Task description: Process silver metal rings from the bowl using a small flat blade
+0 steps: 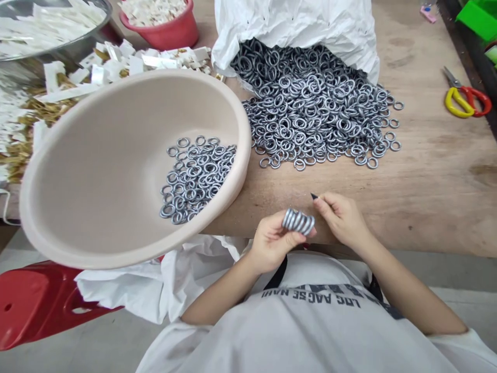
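My left hand (pixel 274 242) holds a short stack of silver metal rings (pixel 298 221), gripped between fingers and thumb just above the table's front edge. My right hand (pixel 341 220) is next to the stack, with its fingers pinched on a small dark pointed tool (pixel 313 196). Most of that tool is hidden by the fingers. A large heap of grey metal rings (pixel 314 111) spills across the wooden table (pixel 435 191) from a white sack (pixel 295 31). A tilted beige plastic basin (pixel 116 166) holds a smaller batch of rings (pixel 196 178).
Red-and-yellow-handled scissors (pixel 462 101) lie at the table's right. At the far left are a steel basin (pixel 46 31) and a red tub (pixel 159 26) of white pieces, with more scattered pieces (pixel 77 88). A red stool (pixel 42 303) and white plastic sheet (pixel 128 280) sit below.
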The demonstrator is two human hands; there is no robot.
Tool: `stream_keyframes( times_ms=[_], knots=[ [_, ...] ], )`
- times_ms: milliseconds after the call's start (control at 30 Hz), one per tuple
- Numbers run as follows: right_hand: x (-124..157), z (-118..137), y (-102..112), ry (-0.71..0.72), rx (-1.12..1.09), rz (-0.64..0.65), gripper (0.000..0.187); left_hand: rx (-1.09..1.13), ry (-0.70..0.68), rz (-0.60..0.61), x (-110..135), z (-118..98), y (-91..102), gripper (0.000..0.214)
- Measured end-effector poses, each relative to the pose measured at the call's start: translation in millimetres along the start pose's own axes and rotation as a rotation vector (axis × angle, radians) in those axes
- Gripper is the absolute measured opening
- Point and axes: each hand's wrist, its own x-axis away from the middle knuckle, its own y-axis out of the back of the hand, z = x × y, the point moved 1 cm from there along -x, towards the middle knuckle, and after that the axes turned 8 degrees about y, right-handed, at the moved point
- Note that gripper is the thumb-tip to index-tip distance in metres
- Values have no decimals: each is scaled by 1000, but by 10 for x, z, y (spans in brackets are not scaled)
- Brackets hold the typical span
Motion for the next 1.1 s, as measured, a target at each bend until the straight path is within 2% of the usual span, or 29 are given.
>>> stream_keyframes(
  times_ms=[67,167,233,333,433,500,567,667,733,800,967,1100],
  knots=[
    [-114,-9,48,-12,-12,-49,42,58,1,-9,12,-36,10,17],
    [-379,24,107,62,122,-57,32,200,-14,-171,-41,-43,59,19],
    [-598,13,102,91,338,9,21,236,-10,-256,-84,-28,97,23],
    [-894,-76,41,23,628,129,19,218,7,-326,-109,-5,154,24],
    [-1006,-131,-1,-8,676,174,20,195,0,-435,-98,9,213,25],
    [-938,-92,14,39,530,164,16,135,-19,-498,-93,11,241,25],
    [-775,-1,55,72,234,177,15,46,-49,-512,-96,3,246,24],
    [-483,149,105,-76,-317,286,22,-61,-91,-442,-115,-25,202,23],
    [-342,213,110,-170,-551,316,26,-93,-100,-361,-131,-43,146,23],
    [-271,229,96,-223,-671,273,28,-88,-82,-300,-145,-51,84,23],
    [-245,151,45,-266,-780,7,28,-61,-41,-257,-167,-31,-36,22],
    [-179,116,31,-281,-871,-11,29,-223,-60,-237,-174,-13,-90,24]
  ],
)
